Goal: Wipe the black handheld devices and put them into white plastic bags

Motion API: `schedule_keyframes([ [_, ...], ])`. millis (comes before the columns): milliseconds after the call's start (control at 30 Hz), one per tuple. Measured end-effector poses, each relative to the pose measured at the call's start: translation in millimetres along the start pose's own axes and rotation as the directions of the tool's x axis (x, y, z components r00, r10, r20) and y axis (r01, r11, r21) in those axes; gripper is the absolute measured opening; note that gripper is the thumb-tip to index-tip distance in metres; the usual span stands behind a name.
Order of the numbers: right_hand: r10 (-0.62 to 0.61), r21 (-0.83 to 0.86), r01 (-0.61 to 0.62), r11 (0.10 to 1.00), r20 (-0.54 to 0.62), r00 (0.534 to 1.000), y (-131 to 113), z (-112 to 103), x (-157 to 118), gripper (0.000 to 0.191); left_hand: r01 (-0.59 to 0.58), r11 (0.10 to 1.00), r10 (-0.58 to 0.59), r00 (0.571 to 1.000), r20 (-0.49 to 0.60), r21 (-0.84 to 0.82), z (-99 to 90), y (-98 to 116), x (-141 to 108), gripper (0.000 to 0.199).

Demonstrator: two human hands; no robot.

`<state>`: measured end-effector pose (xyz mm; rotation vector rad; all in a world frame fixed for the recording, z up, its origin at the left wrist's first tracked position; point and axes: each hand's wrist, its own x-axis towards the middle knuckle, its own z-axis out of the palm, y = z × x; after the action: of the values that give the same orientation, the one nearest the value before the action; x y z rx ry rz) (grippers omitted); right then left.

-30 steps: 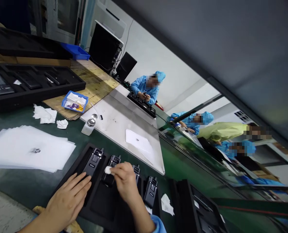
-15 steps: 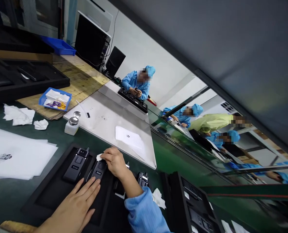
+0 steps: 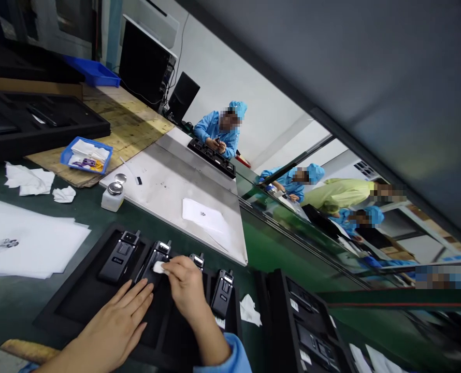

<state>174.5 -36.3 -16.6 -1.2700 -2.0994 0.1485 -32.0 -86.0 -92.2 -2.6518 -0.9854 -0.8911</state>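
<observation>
White wadding (image 3: 159, 267) sits pinched between the thumb and fingertips of our right hand (image 3: 187, 285), and seems to touch the handset (image 3: 149, 259) second from left in the black foam tray (image 3: 78, 303). Our left hand (image 3: 116, 324) lies flat, fingers stretched out, over that handset's lower part. Half a second ago we had the wadding at its top end; now it is lower, baring that end. Our forearm has also uncovered more of the tray's rightmost handset (image 3: 221, 295). Right of the tray we see crumpled tissue (image 3: 249, 311); left of it, white sheets (image 3: 40, 241).
</observation>
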Motion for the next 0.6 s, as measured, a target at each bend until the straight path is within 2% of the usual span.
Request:
schedule_keyframes([
  [133, -0.038, -0.133, 0.039, 0.99, 0.015, 0.999, -15, 35, -7, 0.028, 0.014, 1.0, -0.014, 1.0, 0.004, -0.019, 4.4, 1, -4, 0.044],
  [233, -0.018, -0.057, 0.022, 0.998, 0.062, 0.998, -18, 37, -20, 0.029, 0.01, 0.999, -0.01, 1.0, -0.008, -0.051, 3.0, 0, -8, 0.041],
  [333, 0.02, 0.077, -0.025, 0.997, 0.072, 0.997, -8, 13, -36, 0.032, -0.039, 0.992, 0.032, 0.998, -0.06, -0.116, -3.8, -4, -12, 0.036],
  [433, 0.078, 0.054, -0.074, 0.996, -0.073, 0.994, 19, -28, -44, 0.03, -0.08, 0.984, 0.064, 0.993, -0.104, -0.161, -8.9, 3, -5, 0.039],
  [500, 0.1, -0.007, -0.102, 0.995, -0.158, 0.982, 40, -52, -41, 0.028, -0.105, 0.982, 0.093, 0.992, -0.083, -0.154, -5.7, 18, 10, 0.04],
  [600, 0.078, -0.088, -0.092, 0.992, -0.149, 0.986, 65, -67, -22, 0.027, -0.112, 0.98, 0.114, 0.993, 0.004, -0.164, 12.7, 49, 41, 0.05],
])
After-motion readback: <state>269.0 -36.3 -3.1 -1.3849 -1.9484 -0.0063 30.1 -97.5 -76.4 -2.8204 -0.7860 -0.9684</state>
